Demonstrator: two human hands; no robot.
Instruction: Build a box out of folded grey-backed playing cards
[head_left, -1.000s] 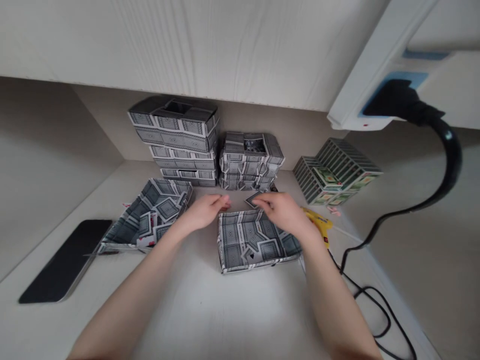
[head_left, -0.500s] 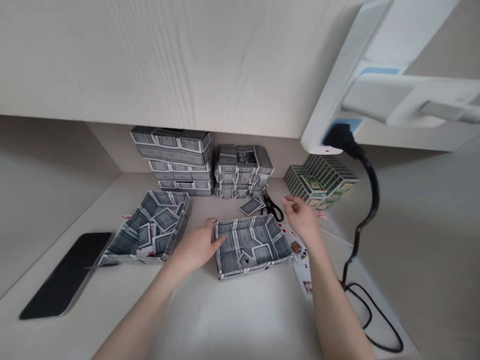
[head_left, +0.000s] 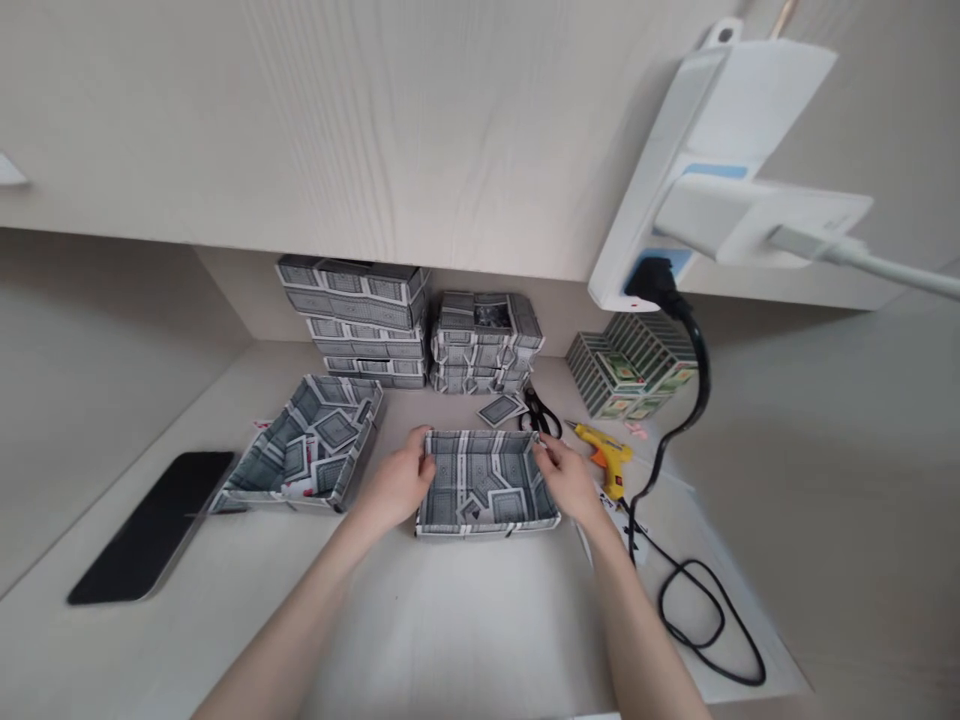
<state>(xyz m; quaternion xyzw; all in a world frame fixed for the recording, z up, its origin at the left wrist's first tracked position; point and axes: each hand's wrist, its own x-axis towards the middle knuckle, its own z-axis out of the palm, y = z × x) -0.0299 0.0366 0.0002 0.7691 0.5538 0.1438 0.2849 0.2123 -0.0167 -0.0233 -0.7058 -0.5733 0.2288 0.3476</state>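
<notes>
An open tray made of playing cards (head_left: pixel 480 468), grey backs showing, rests on the white desk with a few loose cards inside. My left hand (head_left: pixel 397 480) grips its left wall, thumb on the inner side. At the right wall, my right hand (head_left: pixel 568 480) pinches the rim near the back corner. Just right of that hand lies a yellow glue gun (head_left: pixel 611 458). Behind the tray are black-handled scissors (head_left: pixel 541 412) and a loose card (head_left: pixel 501 409). Some face-up cards (head_left: pixel 626 530) lie partly hidden by my right forearm.
A second card tray (head_left: pixel 352 470) holding loose cards stands left, beside a black phone (head_left: pixel 154 525). Card boxes are stacked (head_left: pixel 367 340) at the back, with green card packs (head_left: pixel 634 365) to their right. A power strip (head_left: pixel 652 180) hangs above; a black cord (head_left: pixel 701 640) loops on the right.
My right hand has come down and left to take hold of the tray's right wall. The tray has turned a little, lying straighter. The glue gun is now visible.
</notes>
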